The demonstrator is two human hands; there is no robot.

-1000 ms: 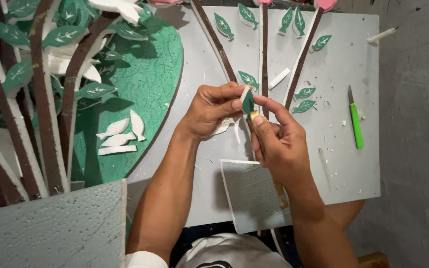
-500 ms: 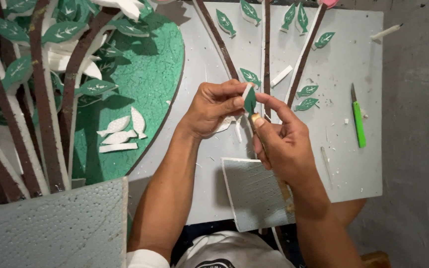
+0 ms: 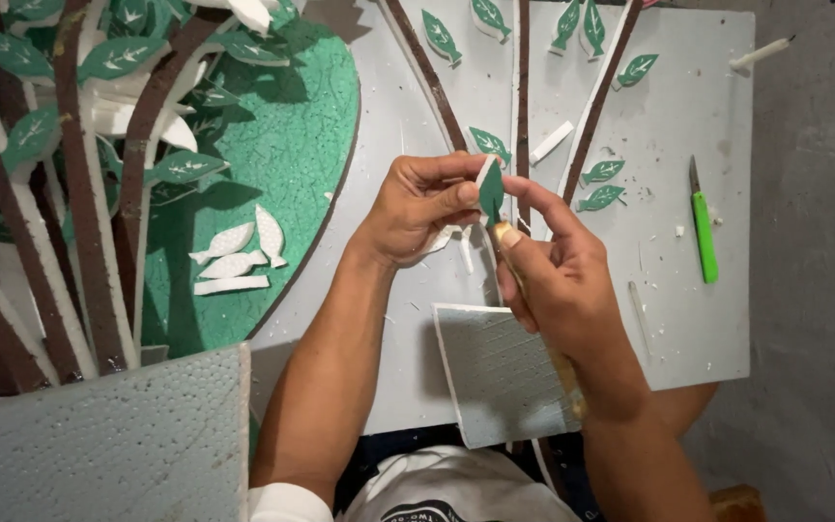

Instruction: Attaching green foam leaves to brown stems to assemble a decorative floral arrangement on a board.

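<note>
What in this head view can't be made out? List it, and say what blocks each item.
- Green foam leaf: only partly visible, the left hand pinches and covers its side.
- Thin tool in the right hand: mostly hidden inside the fingers, its tip unclear.
- Small grey foam sheet: its right edge is hidden under the right forearm.
- Foam tree: cut off by the top and left frame edges.

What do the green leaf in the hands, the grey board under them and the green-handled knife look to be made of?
Green leaf, pinched by the left hand against the right hand: probably painted foam, its cut edge white and thick.
Grey board: likely a painted foam sheet, matte, with white crumbs on it.
Knife: glossy plastic handle, apparently a metal blade.
</note>
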